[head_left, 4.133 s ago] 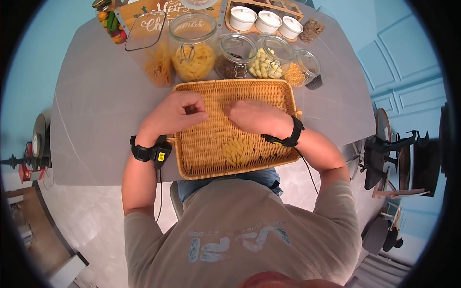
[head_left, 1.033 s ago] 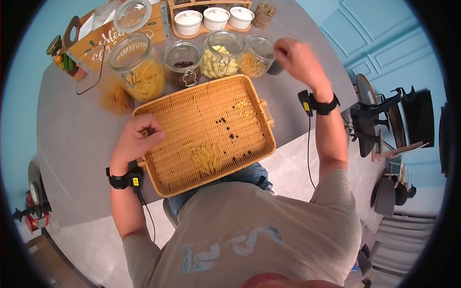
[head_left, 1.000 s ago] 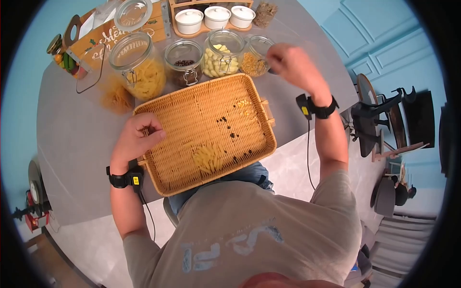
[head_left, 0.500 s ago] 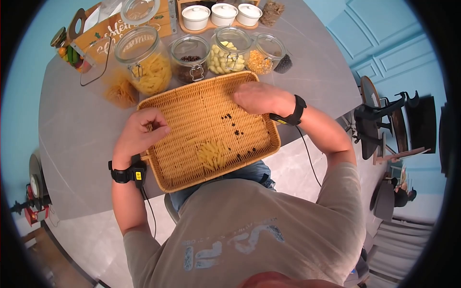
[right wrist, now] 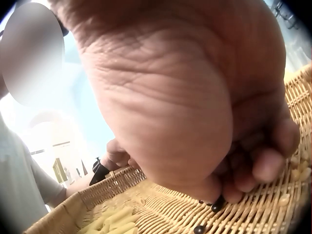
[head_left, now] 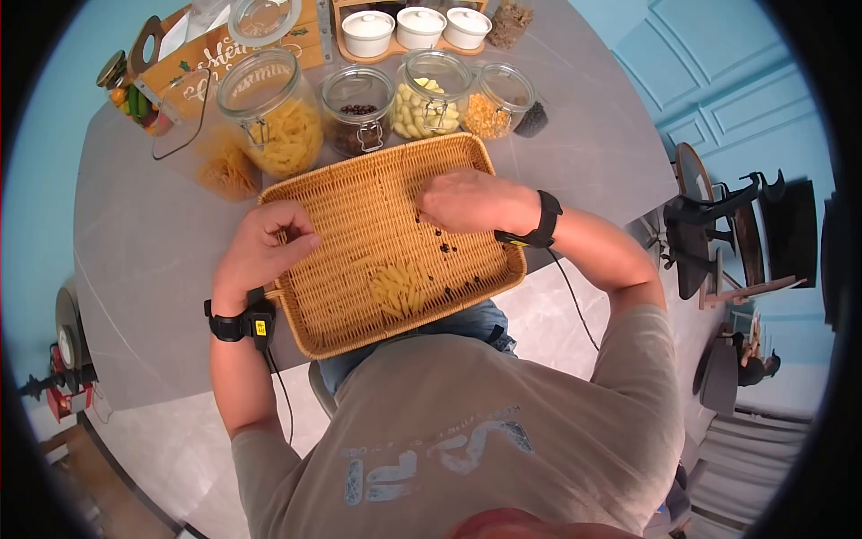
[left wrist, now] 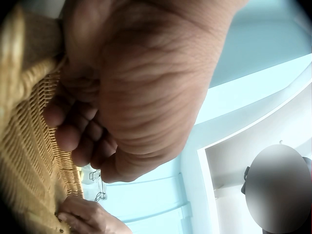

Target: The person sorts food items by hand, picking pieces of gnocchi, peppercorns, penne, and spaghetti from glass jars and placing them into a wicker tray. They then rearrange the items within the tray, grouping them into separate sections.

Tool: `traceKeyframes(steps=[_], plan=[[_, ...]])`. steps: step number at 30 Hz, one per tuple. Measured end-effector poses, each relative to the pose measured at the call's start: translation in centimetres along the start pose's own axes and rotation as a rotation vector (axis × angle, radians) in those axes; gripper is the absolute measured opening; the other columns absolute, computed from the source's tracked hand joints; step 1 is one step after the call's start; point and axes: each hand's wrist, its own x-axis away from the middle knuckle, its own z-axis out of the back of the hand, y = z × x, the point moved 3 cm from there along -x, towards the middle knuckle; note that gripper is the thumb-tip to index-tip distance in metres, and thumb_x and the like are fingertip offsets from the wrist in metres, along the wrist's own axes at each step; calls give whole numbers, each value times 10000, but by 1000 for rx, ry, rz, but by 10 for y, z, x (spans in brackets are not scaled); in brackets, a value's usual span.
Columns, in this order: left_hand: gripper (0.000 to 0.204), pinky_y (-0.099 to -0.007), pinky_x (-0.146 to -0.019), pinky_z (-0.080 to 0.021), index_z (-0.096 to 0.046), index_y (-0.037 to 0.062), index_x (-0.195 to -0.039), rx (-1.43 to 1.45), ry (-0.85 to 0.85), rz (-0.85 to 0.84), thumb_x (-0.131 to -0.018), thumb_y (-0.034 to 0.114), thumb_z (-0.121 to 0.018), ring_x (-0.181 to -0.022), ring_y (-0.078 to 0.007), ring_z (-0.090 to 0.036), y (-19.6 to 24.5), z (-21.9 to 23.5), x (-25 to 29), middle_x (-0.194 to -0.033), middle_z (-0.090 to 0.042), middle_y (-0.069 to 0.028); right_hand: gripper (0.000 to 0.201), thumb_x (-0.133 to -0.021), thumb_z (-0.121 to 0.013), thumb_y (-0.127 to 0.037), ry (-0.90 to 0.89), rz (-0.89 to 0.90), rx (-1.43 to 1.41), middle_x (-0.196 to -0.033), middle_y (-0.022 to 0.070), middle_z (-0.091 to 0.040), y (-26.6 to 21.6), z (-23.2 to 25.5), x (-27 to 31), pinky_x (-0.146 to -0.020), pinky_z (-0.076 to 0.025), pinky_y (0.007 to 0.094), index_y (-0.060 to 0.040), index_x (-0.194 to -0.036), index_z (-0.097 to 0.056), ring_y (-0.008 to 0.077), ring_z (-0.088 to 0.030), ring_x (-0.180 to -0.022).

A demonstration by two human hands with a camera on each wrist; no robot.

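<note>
A shallow woven basket (head_left: pixel 350 314) lies in front of me, tipped toward my lap. My right hand (head_left: pixel 467 201) is low over its upper right part, palm down with fingers bent. In the right wrist view, thumb and fingertips pinch a small black bean (right wrist: pixel 218 204) at the weave; another black bean (right wrist: pixel 199 229) lies just below. More black beans (head_left: pixel 446 248) are scattered to the right, and a pile of penne (head_left: pixel 400 289) sits near the front rim. My left hand (head_left: pixel 269 247) rests at the left rim, fingers loosely curled around nothing.
Behind the basket stand glass jars of pasta (head_left: pixel 285 135), dark beans (head_left: pixel 357 121), pale nut-like pieces (head_left: pixel 422 112) and corn kernels (head_left: pixel 488 117). A container of thin pasta (head_left: pixel 229 166) is at left. White lidded pots (head_left: pixel 420 29) and a wooden crate (head_left: pixel 193 67) stand farther back.
My right hand has come from beside the corn jar to the basket, then slid slightly left and nearer over the black beans. The left hand stays at the left rim.
</note>
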Motion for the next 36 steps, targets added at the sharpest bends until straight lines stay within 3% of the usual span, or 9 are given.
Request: traceKeyframes(steps=[9, 11, 15, 19, 22, 27, 29, 34, 36], plan=[[158, -276, -688, -471, -635, 12, -863, -20, 2, -8, -903, 28, -787, -757, -92, -571, 3, -1, -1, -779, -611, 11, 211, -952, -660, -192, 87, -182, -55, -921, 225, -735, 14, 40, 20, -794, -582, 490, 7, -973, -723, 424, -719, -899], [159, -278, -689, -470, -635, 11, -861, -7, 0, 0, -903, 27, -788, -758, -91, -568, 2, -2, 0, -778, -609, 10, 185, -930, -659, -166, 445, -224, -13, -907, 220, -728, 40, 65, 51, -762, -571, 467, -3, -992, -721, 410, -706, -847], [153, -276, -684, -464, -640, 13, -863, -12, -2, -10, -904, 23, -788, -758, -85, -562, 1, -1, 0, -779, -608, 14, 221, -960, -677, -169, 644, -566, -118, -914, 191, -748, 107, 112, 110, -755, -564, 414, 27, -1054, -714, 323, -709, -792], [148, -271, -684, -464, -646, 14, -864, 10, -5, 10, -904, 20, -788, -761, -78, -561, -2, -1, 0, -781, -609, 20, 258, -946, -667, -187, 742, -686, -83, -950, 197, -773, 159, 108, 136, -768, -572, 465, 22, -1072, -751, 395, -728, -821], [145, -268, -689, -465, -647, 14, -863, 26, -4, -19, -903, 16, -786, -763, -76, -560, -5, -2, 0, -783, -609, 25, 220, -949, -666, -155, 833, -642, 2, -971, 194, -771, 140, 109, 134, -785, -576, 466, 14, -1061, -751, 405, -726, -851], [145, -266, -695, -463, -642, 15, -870, 45, 8, 26, -903, 15, -783, -770, -77, -560, -6, -3, 2, -791, -610, 28, 140, -946, -682, -93, 605, -426, -41, -993, 204, -737, 64, 86, 95, -807, -576, 469, -10, -1045, -735, 426, -706, -920], [145, -267, -700, -465, -640, 16, -875, 39, 4, 21, -903, 17, -782, -775, -78, -562, -6, -1, 1, -796, -611, 27, 92, -941, -679, -87, 427, -260, -51, -949, 202, -727, 28, 70, 75, -789, -572, 487, -6, -967, -712, 424, -706, -886], [146, -272, -708, -469, -638, 19, -880, 0, 0, 1, -904, 25, -782, -786, -83, -566, -4, -1, 1, -806, -611, 24, 170, -946, -707, -149, -132, -204, -61, -929, 218, -733, -22, 27, 46, -803, -572, 509, 20, -950, -722, 426, -719, -923], [146, -274, -705, -469, -640, 20, -879, -3, -2, 4, -904, 30, -783, -781, -87, -569, -3, -1, 1, -804, -611, 22, 197, -936, -720, -160, -131, -122, -80, -922, 233, -730, -30, 17, 44, -809, -574, 515, 37, -942, -719, 429, -723, -926]])
